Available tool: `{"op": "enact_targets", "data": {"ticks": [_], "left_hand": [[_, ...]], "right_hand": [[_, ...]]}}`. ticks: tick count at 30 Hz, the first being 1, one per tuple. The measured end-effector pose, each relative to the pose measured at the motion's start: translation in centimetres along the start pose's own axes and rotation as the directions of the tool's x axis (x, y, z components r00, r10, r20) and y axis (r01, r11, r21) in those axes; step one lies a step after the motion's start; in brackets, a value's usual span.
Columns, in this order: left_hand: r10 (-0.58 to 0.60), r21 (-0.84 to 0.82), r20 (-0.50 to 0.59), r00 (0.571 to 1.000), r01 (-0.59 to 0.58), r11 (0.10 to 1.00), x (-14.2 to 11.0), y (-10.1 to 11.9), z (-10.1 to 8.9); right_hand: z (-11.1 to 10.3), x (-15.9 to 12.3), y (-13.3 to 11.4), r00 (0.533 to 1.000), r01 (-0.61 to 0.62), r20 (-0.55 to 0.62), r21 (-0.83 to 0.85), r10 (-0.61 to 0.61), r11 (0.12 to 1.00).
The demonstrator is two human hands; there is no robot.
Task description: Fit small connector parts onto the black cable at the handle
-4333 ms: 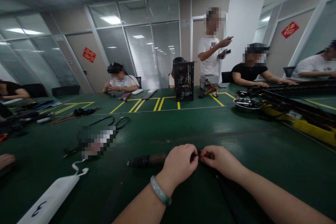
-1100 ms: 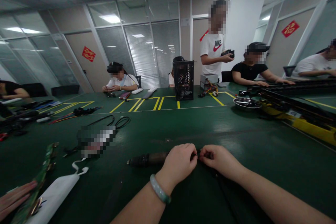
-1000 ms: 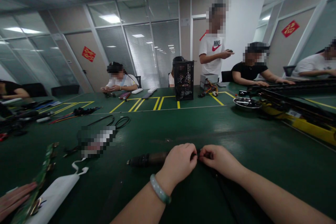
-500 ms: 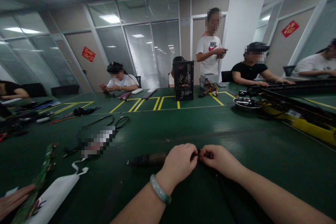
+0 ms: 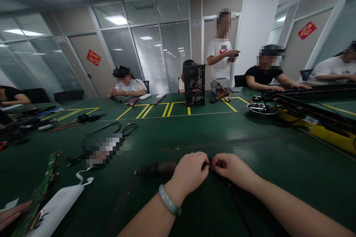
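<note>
My left hand (image 5: 190, 172), with a jade-coloured bangle on the wrist, has its fingers closed in a pinch. Facing it, my right hand (image 5: 235, 170) is also closed, thumb against fingers. The fingertips almost meet. Something small and dark shows between them, too little of it to name. A dark cylindrical tool (image 5: 158, 169), like an electric screwdriver with a metal tip, lies flat on the green table (image 5: 155, 137); its right end is hidden behind my left hand. From beneath my right hand a black cord (image 5: 236, 200) runs towards the bottom edge.
A white pouch (image 5: 58, 209), a green circuit board (image 5: 41, 192) by another person's hand (image 5: 12, 214) and a blurred-out object with a cable (image 5: 130, 129) lie left. A black computer case (image 5: 195, 85) stands at the back. Right are a metal bowl (image 5: 261, 109) and a yellow-sided rack (image 5: 319, 127).
My hands have stayed almost in place. A green circuit board has appeared at the lower left since the oldest frame, and the hand by it has since drawn back. The standing person has shifted left.
</note>
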State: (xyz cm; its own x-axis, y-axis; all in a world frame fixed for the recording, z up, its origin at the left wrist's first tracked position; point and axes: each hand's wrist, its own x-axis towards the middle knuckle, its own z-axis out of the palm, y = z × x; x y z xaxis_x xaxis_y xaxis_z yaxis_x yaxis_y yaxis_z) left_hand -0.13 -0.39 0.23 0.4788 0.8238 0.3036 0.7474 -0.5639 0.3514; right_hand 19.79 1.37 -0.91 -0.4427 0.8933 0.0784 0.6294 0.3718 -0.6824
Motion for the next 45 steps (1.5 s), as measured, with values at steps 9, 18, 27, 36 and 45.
{"op": "enact_targets", "data": {"ticks": [9,18,27,36,45], "left_hand": [[-0.009,0.022,0.025,1.000,0.008,1.000,0.05,0.18,-0.19],[0.015,0.026,0.006,1.000,-0.015,1.000,0.15,0.04,-0.17],[0.007,0.011,0.017,1.000,-0.007,1.000,0.08,0.13,-0.17],[0.042,0.036,0.052,0.998,-0.044,0.998,0.01,0.51,-0.58],[0.006,0.034,0.035,0.999,-0.008,0.999,0.07,0.26,-0.39]], "right_hand": [[-0.04,-0.08,-0.15,1.000,-0.014,0.003,-0.001,0.014,1.000],[-0.18,-0.09,-0.20,1.000,0.003,-0.001,-0.009,-0.003,1.000],[-0.02,-0.04,-0.23,1.000,-0.003,-0.011,-0.010,0.003,1.000],[0.13,0.04,0.13,1.000,0.003,-0.005,0.002,-0.003,1.000],[0.02,0.03,-0.24,1.000,0.010,-0.010,-0.001,-0.010,1.000]]}}
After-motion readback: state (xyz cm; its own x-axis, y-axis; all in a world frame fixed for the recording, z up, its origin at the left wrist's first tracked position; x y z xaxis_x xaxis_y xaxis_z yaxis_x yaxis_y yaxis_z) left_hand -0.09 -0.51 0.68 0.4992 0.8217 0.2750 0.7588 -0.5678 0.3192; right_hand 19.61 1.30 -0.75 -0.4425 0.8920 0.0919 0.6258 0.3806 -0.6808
